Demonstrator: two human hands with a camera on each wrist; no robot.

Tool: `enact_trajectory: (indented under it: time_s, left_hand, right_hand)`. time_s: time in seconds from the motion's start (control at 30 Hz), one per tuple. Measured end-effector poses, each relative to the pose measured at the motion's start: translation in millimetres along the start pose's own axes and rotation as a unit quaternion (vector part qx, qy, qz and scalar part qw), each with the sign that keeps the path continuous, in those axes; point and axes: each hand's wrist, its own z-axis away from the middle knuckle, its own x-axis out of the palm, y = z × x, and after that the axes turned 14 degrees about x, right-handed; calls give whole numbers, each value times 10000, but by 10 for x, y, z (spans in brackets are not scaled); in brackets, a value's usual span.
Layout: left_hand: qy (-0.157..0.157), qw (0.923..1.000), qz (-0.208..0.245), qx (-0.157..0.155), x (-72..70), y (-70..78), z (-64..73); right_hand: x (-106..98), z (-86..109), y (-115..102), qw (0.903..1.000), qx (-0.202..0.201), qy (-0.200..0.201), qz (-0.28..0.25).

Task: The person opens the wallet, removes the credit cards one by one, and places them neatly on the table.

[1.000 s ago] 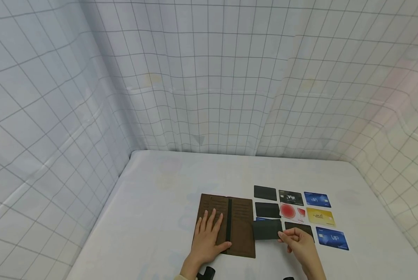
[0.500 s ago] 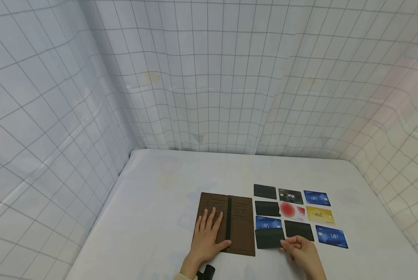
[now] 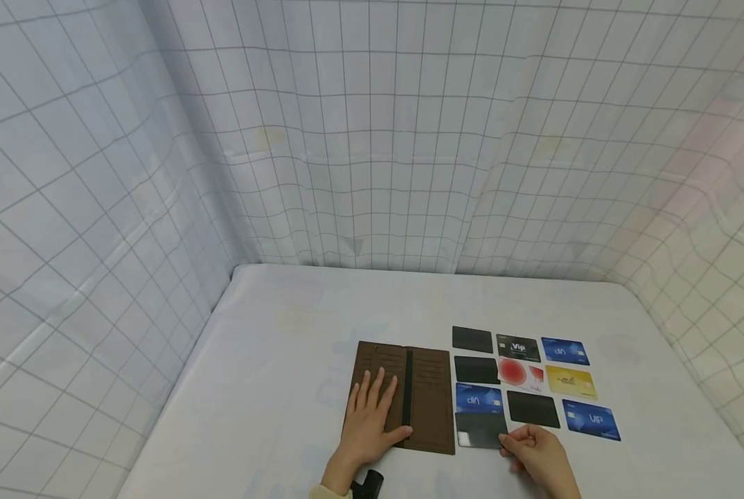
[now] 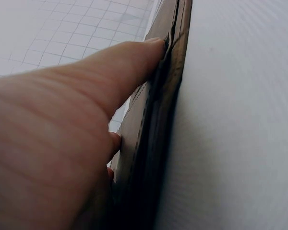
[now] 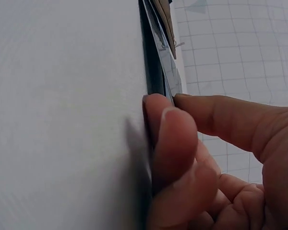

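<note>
A brown wallet (image 3: 433, 416) lies spread flat on the white table, a black elastic band (image 3: 407, 388) running down its middle. My left hand (image 3: 367, 430) rests on its left half with fingers straight, the thumb reaching across to the band. Between thumb and fingers my right hand (image 3: 539, 454) pinches the right edge of a black card (image 3: 479, 430), just right of the wallet. In the right wrist view that card (image 5: 168, 72) appears edge-on, slightly tilted off the tabletop. Directly above it lies a blue VIP card (image 3: 479, 398).
More cards lie in rows to the right: black cards (image 3: 472, 339), a black Vip card (image 3: 518, 348), a red-and-white card (image 3: 520, 375), a yellow card (image 3: 571, 382) and a blue card (image 3: 592, 419). Grid-patterned white curtains (image 3: 372, 138) enclose the table.
My right hand has drawn the black card away from the wallet's right half, rightward and toward me, uncovering the blue VIP card. The left hand has stayed in place on the wallet.
</note>
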Motion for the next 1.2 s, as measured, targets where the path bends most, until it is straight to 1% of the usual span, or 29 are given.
enact_trajectory:
  time_s: [0.3, 0.53, 0.8, 1.07, 1.2]
  left_hand:
    - [-13, 10000, -59, 17, 10, -10, -8]
    - [-8, 9999, -99, 30, 5, -6, -11]
    - [-23, 10000, -5, -31, 4, -2, -14]
    - [-42, 10000, -10, -14, 1, -2, -7]
    - [-21, 10000, 10, -11, -2, -1, -7]
  right_hand:
    - [3, -2, -31, 9998, 131, -81, 121]
    - [-3, -12, -24, 9997, 50, -174, 162]
    - [-2, 14, -30, 9993, 10, -179, 332]
    - [29, 17, -13, 9983, -14, 33, 588]
    - [49, 21, -10, 9983, 27, 107, 573]
